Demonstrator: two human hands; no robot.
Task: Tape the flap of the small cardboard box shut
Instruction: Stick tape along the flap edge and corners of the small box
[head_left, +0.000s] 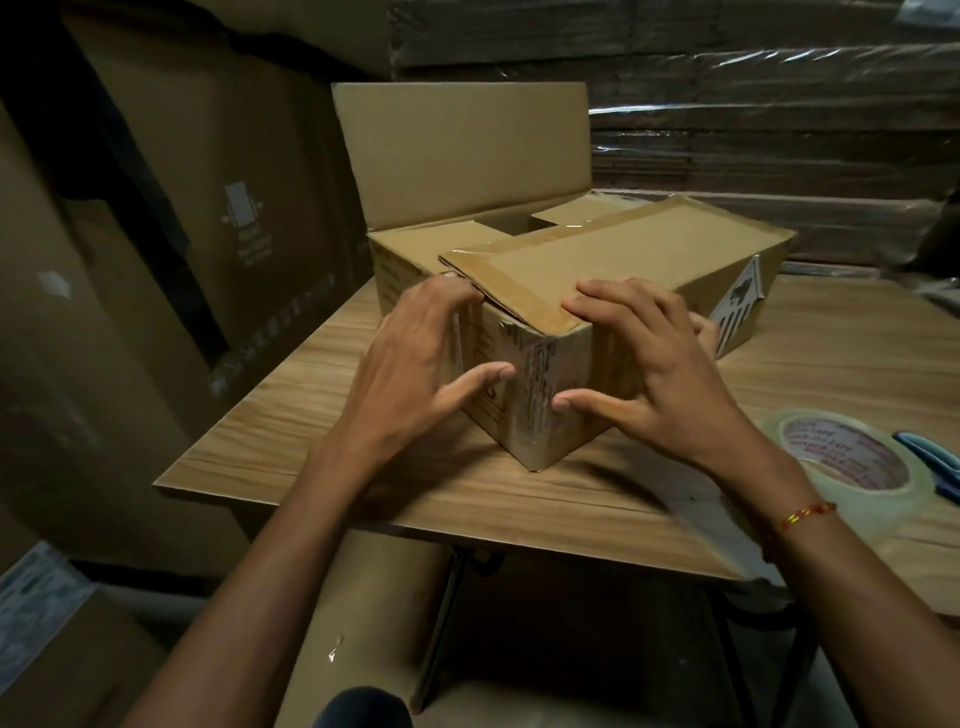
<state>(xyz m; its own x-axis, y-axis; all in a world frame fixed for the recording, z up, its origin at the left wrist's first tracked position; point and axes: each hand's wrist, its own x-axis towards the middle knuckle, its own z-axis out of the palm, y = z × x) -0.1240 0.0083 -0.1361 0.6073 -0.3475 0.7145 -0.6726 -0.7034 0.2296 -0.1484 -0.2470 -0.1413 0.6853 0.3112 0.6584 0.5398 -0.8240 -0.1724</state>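
Observation:
A small brown cardboard box (524, 395) sits on a wooden table (291, 415), one corner pointing at me. Its near top flap (623, 244) lies folded down with clear tape along its edges; the far flap (457, 150) stands upright, and a gap shows between them. My left hand (415, 364) presses the box's left side, fingertips on the flap's corner, thumb on the printed side. My right hand (649, 374) rests on the near right corner, fingers on the taped flap edge, thumb on the side. A roll of clear tape (852, 467) lies on the table to the right.
Blue-handled scissors (930, 457) lie beyond the tape roll at the right edge. Large cardboard cartons (197, 234) stand to the left, and plastic-wrapped stacks of flat cardboard (779, 104) line the back. The table's front edge (467, 525) runs just below my wrists.

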